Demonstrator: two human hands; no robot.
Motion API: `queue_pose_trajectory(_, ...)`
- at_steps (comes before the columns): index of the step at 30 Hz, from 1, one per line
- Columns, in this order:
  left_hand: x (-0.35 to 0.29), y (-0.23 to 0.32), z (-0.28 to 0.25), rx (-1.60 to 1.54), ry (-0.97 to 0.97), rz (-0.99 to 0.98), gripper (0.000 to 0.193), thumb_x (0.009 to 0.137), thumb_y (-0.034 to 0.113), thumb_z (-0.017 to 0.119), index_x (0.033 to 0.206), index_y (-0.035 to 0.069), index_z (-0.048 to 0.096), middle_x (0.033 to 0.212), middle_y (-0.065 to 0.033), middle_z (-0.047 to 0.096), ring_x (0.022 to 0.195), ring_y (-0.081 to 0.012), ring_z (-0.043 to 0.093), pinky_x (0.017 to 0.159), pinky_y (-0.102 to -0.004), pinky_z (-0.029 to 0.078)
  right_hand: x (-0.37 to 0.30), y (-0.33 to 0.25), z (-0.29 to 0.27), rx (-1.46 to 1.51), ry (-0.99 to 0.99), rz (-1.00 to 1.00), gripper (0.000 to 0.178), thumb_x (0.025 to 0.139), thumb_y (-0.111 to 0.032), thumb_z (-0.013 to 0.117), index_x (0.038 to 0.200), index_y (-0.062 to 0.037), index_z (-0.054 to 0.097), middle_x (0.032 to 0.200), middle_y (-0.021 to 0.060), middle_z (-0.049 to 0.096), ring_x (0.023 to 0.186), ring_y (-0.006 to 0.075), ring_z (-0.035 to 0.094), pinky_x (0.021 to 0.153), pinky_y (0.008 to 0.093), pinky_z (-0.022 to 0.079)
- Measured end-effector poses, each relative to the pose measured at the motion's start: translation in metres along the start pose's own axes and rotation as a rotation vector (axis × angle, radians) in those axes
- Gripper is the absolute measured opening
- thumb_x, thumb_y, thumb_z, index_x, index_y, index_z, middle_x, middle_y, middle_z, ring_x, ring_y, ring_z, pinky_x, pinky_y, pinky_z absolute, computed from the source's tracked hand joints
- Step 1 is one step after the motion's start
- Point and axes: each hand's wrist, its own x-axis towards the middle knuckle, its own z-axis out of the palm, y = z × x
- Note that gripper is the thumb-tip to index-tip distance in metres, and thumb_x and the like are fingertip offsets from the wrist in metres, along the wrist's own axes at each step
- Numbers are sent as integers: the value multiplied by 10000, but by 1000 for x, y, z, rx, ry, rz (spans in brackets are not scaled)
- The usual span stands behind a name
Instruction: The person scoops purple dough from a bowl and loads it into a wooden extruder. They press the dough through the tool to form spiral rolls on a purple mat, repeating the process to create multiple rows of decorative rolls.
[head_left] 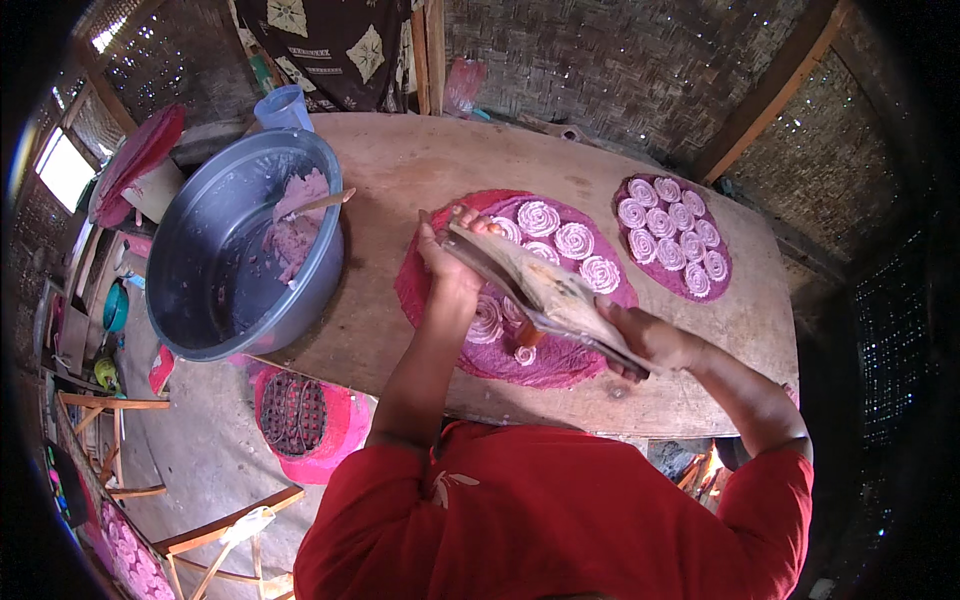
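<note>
Both hands grip a wooden hand press (545, 285), a long pale flat piece over a darker one with a short brown tube below. My left hand (450, 258) is closed around its far-left end, and my right hand (645, 338) is wrapped round its near-right end. Under it lies a round magenta mat (560, 368) bearing several pale pink dough swirls (600, 273). A very small swirl (525, 355) sits just below the tube. The press covers part of the mat and some swirls.
A big grey tub (210, 270) at left holds pink dough (300, 225) and a wooden paddle (325, 202). A second magenta mat (722, 285) full of swirls lies at right on the wooden table (390, 165). Fire (712, 468) glows below the near table edge.
</note>
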Motion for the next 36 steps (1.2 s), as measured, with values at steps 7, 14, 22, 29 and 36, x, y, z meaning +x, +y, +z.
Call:
queue_pose_trajectory(7, -3, -2, 14, 114, 99, 39, 438, 953, 515, 352, 790, 142, 513, 679, 21, 499, 631, -152, 489, 699, -372, 410, -6, -12, 10, -146, 172, 101, 783, 970, -679, 234, 768, -24, 613, 568, 50, 562, 439, 129, 547, 406, 277, 461)
queue_pose_trajectory(14, -16, -10, 10, 132, 317, 49, 374, 927, 468, 365, 781, 154, 509, 625, 38, 465, 579, -153, 466, 678, -361, 402, -23, -15, 15, -180, 173, 145, 810, 955, -701, 263, 627, -20, 554, 517, 71, 514, 419, 155, 517, 407, 290, 427)
queue_pose_trajectory(22, 6, 15, 12, 133, 43, -2, 392, 939, 485, 400, 742, 159, 493, 583, 52, 463, 543, -121, 447, 644, -337, 386, -4, -11, 23, -232, 261, -21, 748, 977, -660, 279, 701, -15, 541, 533, 49, 494, 426, 136, 497, 416, 292, 426)
queue_pose_trajectory(29, -27, 6, -15, 67, 55, -46, 345, 894, 452, 445, 719, 159, 493, 590, 59, 481, 543, -118, 464, 626, -325, 381, -13, 8, 23, -149, 97, 16, 757, 969, -674, 287, 748, -6, 567, 563, 57, 518, 450, 144, 518, 428, 300, 442)
queue_pose_trajectory(36, -17, 10, -20, -249, -71, -162, 381, 950, 440, 478, 685, 167, 497, 545, 65, 449, 494, -80, 408, 589, -276, 385, 29, 60, 18, 673, -133, -60, 811, 930, -707, 260, 1231, -15, 556, 826, 107, 651, 689, 166, 657, 616, 311, 578)
